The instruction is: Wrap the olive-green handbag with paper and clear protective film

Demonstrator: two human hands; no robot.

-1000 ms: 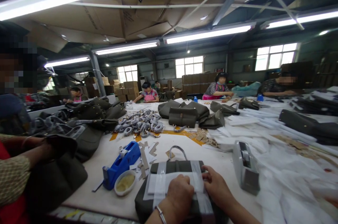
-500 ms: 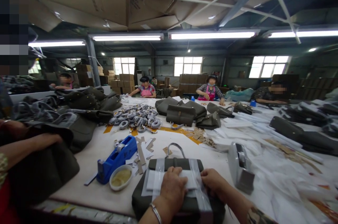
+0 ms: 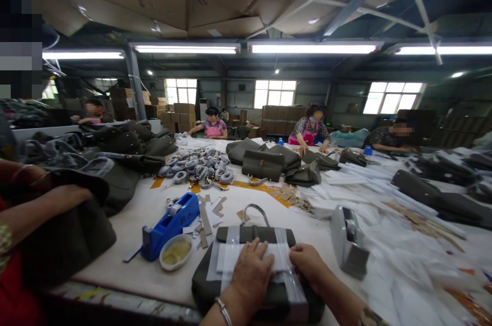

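Note:
A dark green handbag [image 3: 205, 277] lies at the front edge of the table, its grey-wrapped handle [image 3: 257, 206] pointing away from me. White paper [image 3: 226, 258] rests on its front, under two clear strips running down over the bag. My left hand [image 3: 251, 269] lies spread on the paper, pressing it flat. At the right strip, my right hand [image 3: 307, 263] is closed, thumb and fingers pinched at the strip's edge; what it grips is too small to make out.
Blue tape dispenser [image 3: 169, 228] and bowl of yellowish paste [image 3: 176, 252] stand left, grey dispenser [image 3: 349, 241] right. A neighbour's arms [image 3: 49, 208] handle a dark bag at far left. Wrapped straps [image 3: 200, 164], bags [image 3: 263, 164] and white sheets lie beyond. Several people work around the table.
My left hand's fingers have spread out a little on the paper. My right hand has shifted slightly left. The co-worker across the table has leaned over and reached toward a bag.

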